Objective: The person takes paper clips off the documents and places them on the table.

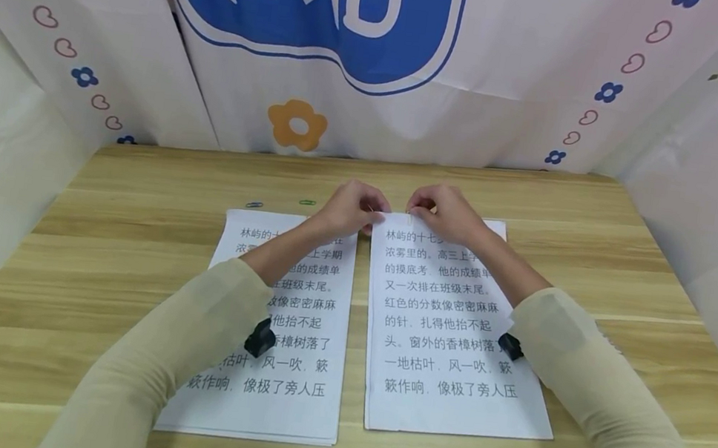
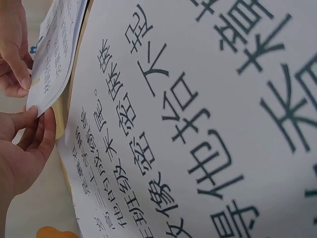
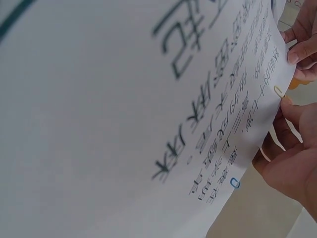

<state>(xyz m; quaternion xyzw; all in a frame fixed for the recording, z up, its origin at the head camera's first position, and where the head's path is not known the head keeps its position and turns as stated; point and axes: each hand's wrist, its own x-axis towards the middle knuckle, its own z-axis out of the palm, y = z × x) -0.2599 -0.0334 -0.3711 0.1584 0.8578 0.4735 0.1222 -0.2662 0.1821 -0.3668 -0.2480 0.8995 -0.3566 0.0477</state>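
Note:
My left hand [image 1: 350,208] pinches the top left corner of the right-hand stack of printed paper [image 1: 437,409] between thumb and fingers. At the same top edge, just to the right, my right hand [image 1: 448,212] pinches a yellow paper clip [image 3: 278,91], with the thumb at its end and the other fingers behind the sheets. The clip sits partly over the paper. Farther along that edge is a blue paper clip [image 3: 235,183], seen in the right wrist view and hidden by my right hand in the head view.
A second stack of printed paper [image 1: 281,424] lies on the left, under my left forearm. Behind it, a blue paper clip [image 1: 254,204] and a green paper clip [image 1: 307,203] lie on the wooden table [image 1: 92,258]. A printed cloth [image 1: 371,121] hangs at the table's back edge.

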